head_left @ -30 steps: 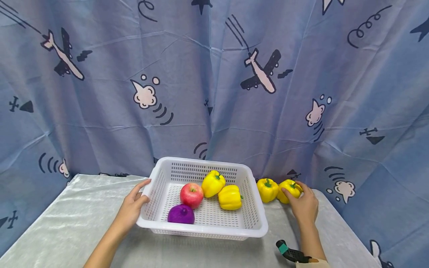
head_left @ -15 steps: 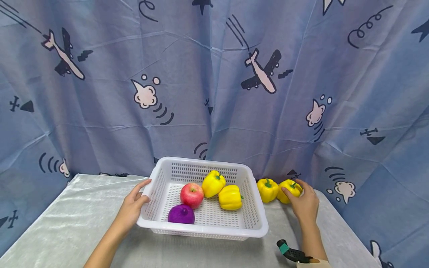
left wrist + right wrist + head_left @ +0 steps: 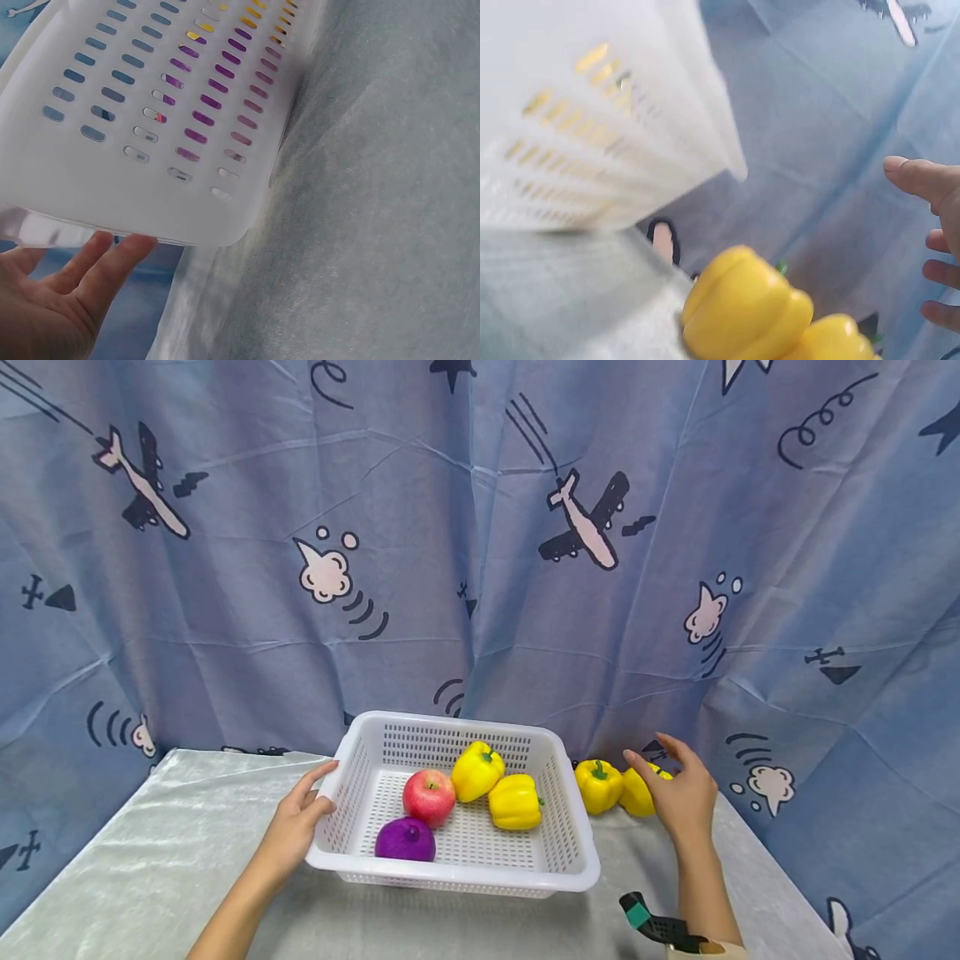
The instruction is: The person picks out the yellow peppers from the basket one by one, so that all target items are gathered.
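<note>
A white plastic basket (image 3: pixel 457 871) stands on the table, holding a red apple (image 3: pixel 429 798), a purple round fruit or vegetable (image 3: pixel 406 840) and two yellow bell peppers (image 3: pixel 477 772). At its left rim my left hand (image 3: pixel 294 827) grips the edge, and the left wrist view shows fingertips (image 3: pixel 139 244) against the rim. Right of the basket, two more yellow bell peppers (image 3: pixel 599 787) sit side by side. Just above the outer bell pepper (image 3: pixel 636 793), my right hand (image 3: pixel 684 793) hovers with thumb and fingers spread and nothing between them, partly hiding that pepper.
A pale velvety cloth (image 3: pixel 202 827) covers the table. Behind it hangs a blue curtain (image 3: pixel 420 610) printed with airplanes, close to the loose peppers. A dark strap with a green patch (image 3: pixel 652 920) is at the right wrist.
My right hand has let go of the outer yellow bell pepper and lifted slightly off it, fingers spreading. The left hand and the basket have stayed in place.
</note>
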Motion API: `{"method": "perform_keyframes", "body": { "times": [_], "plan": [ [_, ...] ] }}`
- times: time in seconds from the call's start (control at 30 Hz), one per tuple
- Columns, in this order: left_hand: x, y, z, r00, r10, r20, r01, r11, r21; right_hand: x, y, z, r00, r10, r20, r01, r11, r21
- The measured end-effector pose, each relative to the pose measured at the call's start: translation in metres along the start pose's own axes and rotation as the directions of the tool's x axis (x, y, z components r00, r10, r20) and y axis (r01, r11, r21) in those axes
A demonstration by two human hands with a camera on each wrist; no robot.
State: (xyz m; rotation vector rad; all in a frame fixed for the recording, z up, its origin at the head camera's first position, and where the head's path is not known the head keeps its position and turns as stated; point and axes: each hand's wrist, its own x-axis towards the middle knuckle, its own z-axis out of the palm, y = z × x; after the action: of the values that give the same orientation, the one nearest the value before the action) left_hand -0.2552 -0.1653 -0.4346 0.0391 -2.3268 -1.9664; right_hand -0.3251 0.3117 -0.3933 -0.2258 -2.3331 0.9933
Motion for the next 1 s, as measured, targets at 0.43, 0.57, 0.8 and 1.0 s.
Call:
{"method": "perform_keyframes", "body": {
  "times": [0.43, 0.57, 0.8, 1.0],
  "plan": [
    [-0.001, 0.002, 0.0, 1.0, -0.001, 0.0, 0.001, 1.0, 0.0, -0.016, -0.054, -0.008, 0.989, -0.124, 0.084, 0.12, 0.991, 0.051],
    [-0.001, 0.002, 0.0, 1.0, 0.002, -0.001, -0.002, 1.0, -0.001, -0.024, -0.068, -0.002, 0.98, -0.163, 0.116, 0.159, 0.987, 0.038],
    [-0.001, 0.001, 0.0, 1.0, -0.004, -0.003, 0.004, 1.0, 0.005, -0.037, -0.079, 0.021, 0.938, -0.271, 0.217, 0.263, 0.963, 0.063],
    [0.0, 0.0, 0.0, 1.0, -0.008, -0.008, 0.008, 1.0, 0.003, -0.048, -0.087, 0.041, 0.902, -0.305, 0.307, 0.294, 0.952, 0.084]
  ]
}}
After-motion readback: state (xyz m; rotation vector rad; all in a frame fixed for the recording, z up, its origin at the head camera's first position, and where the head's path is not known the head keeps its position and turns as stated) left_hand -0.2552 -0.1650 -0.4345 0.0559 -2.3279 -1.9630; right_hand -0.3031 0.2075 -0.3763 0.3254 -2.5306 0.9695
